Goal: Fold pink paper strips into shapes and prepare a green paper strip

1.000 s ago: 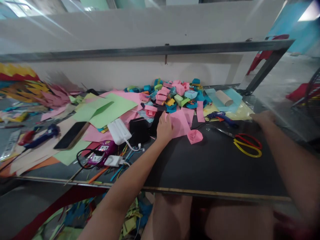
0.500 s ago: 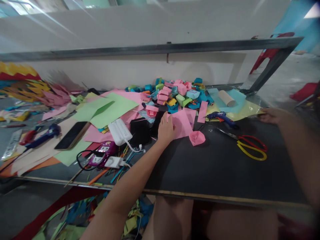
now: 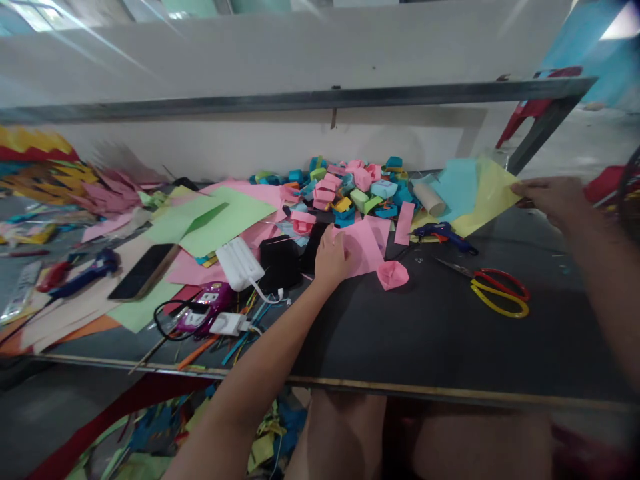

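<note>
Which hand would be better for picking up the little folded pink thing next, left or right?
Probably the left hand: it rests on the pink sheet, nearer the folded pink piece. The right hand is farther off and pinches the raised yellow sheet.

Left arm reaches forward from the lower middle, left hand [image 3: 332, 255] palm down, fingers slightly curled. Right arm comes in from the right edge, bent, right hand [image 3: 547, 199] raised, thumb and fingers pinched together, pointing inward.
</note>
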`<action>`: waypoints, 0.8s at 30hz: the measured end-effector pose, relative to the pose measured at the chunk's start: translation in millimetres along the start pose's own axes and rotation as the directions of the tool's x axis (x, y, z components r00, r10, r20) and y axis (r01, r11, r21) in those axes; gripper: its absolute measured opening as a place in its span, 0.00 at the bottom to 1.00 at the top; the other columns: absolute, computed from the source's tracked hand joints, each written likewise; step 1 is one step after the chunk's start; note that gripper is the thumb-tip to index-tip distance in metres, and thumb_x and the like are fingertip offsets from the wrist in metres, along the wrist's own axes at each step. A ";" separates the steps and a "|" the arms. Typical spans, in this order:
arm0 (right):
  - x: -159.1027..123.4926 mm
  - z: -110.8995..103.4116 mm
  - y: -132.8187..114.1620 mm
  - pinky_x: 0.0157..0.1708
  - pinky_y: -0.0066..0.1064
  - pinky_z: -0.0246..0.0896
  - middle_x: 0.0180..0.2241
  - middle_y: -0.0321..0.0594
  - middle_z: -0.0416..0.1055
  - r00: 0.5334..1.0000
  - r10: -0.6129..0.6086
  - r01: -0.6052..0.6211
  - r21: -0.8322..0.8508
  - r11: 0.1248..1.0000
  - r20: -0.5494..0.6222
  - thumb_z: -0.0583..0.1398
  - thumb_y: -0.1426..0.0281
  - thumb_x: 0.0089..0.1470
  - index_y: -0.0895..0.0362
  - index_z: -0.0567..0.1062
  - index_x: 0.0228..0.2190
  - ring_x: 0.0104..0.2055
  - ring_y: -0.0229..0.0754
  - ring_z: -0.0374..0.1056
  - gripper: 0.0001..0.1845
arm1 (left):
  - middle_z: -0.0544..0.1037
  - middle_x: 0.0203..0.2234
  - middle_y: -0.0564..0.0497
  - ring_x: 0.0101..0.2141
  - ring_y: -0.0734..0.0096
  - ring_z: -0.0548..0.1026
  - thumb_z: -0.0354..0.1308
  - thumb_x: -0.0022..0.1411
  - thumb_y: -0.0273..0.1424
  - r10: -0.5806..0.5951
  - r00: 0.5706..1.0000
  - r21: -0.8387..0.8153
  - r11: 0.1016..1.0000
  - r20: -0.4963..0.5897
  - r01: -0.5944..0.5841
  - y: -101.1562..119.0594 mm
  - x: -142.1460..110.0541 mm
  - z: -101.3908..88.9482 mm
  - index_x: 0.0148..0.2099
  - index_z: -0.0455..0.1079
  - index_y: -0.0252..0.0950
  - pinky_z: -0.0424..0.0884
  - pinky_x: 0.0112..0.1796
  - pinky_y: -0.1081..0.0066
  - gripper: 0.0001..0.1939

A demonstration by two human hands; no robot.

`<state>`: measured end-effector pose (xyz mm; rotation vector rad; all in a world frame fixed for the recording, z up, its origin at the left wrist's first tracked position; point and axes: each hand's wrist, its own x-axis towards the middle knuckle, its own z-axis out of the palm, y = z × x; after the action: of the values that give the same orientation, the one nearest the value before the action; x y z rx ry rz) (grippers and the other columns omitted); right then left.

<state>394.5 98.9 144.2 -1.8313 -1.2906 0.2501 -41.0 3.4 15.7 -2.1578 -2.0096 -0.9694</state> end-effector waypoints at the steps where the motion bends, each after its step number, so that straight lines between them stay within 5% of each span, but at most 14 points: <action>1: -2.5 -0.9 -5.8 0.35 0.29 0.72 0.44 0.65 0.80 1.000 0.005 -0.006 0.073 0.997 0.022 0.67 0.75 0.58 0.72 0.81 0.49 0.26 0.28 0.69 0.19 | 0.64 0.67 0.31 0.68 0.44 0.63 0.58 0.58 0.23 0.003 1.000 -0.002 1.000 0.000 -0.003 -0.4 0.1 0.2 0.59 0.68 0.33 0.63 0.66 0.47 0.25; 5: -14.9 -2.9 -27.2 0.41 0.29 0.71 0.51 0.67 0.77 0.995 0.014 -0.041 0.278 0.960 0.099 0.69 0.78 0.54 0.73 0.80 0.49 0.32 0.28 0.73 0.20 | 0.63 0.68 0.32 0.68 0.44 0.63 0.58 0.58 0.23 0.005 1.000 -0.024 1.000 0.003 -0.005 -1.3 0.0 0.4 0.59 0.68 0.34 0.64 0.66 0.46 0.25; 11: -44.8 8.5 -46.8 0.46 0.29 0.68 0.51 0.58 0.79 0.940 -0.011 -0.100 0.309 0.946 0.340 0.64 0.89 0.55 0.69 0.81 0.48 0.37 0.28 0.75 0.19 | 0.59 0.71 0.35 0.70 0.44 0.60 0.58 0.58 0.24 -0.013 0.999 -0.057 0.998 0.035 0.015 -2.1 0.2 1.0 0.61 0.66 0.36 0.64 0.65 0.47 0.27; 15: -87.4 30.9 -43.8 0.44 0.31 0.70 0.39 0.46 0.84 0.928 -0.131 0.081 0.154 0.985 0.349 0.71 0.82 0.49 0.61 0.86 0.37 0.37 0.36 0.77 0.12 | 0.58 0.71 0.34 0.70 0.44 0.59 0.57 0.59 0.24 -0.012 0.999 -0.053 0.999 0.043 0.015 -1.8 -0.6 1.2 0.61 0.65 0.34 0.63 0.66 0.48 0.26; 17: -111.2 45.1 -38.1 0.45 0.33 0.71 0.36 0.40 0.84 0.861 -0.229 0.255 0.004 0.967 0.454 0.72 0.79 0.49 0.55 0.87 0.36 0.40 0.43 0.79 0.11 | 0.58 0.71 0.34 0.70 0.44 0.59 0.57 0.59 0.23 -0.010 0.999 -0.054 0.998 0.041 0.012 -1.5 -1.2 1.0 0.60 0.65 0.34 0.62 0.67 0.47 0.26; 21: -142.5 69.5 -25.6 0.46 0.40 0.72 0.41 0.41 0.84 0.726 -0.420 0.616 -0.244 0.749 0.544 0.65 0.78 0.57 0.52 0.87 0.35 0.48 0.54 0.79 0.11 | 0.59 0.70 0.35 0.70 0.44 0.59 0.58 0.58 0.23 -0.005 1.000 -0.079 0.997 0.018 0.006 -2.0 -1.8 1.0 0.59 0.66 0.35 0.61 0.67 0.48 0.26; 24: -147.5 77.4 -19.4 0.44 0.43 0.73 0.44 0.41 0.83 0.689 -0.514 0.698 -0.277 0.660 0.511 0.60 0.75 0.60 0.53 0.86 0.41 0.49 0.56 0.79 0.15 | 0.60 0.70 0.34 0.70 0.45 0.58 0.58 0.58 0.23 -0.004 1.000 -0.078 0.997 0.024 0.006 -2.7 -1.9 0.7 0.59 0.66 0.34 0.61 0.68 0.49 0.25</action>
<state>270.1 16.9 67.3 -1.6028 -2.3595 -0.0909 -43.1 2.5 13.3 -2.2143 -2.0218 -1.0448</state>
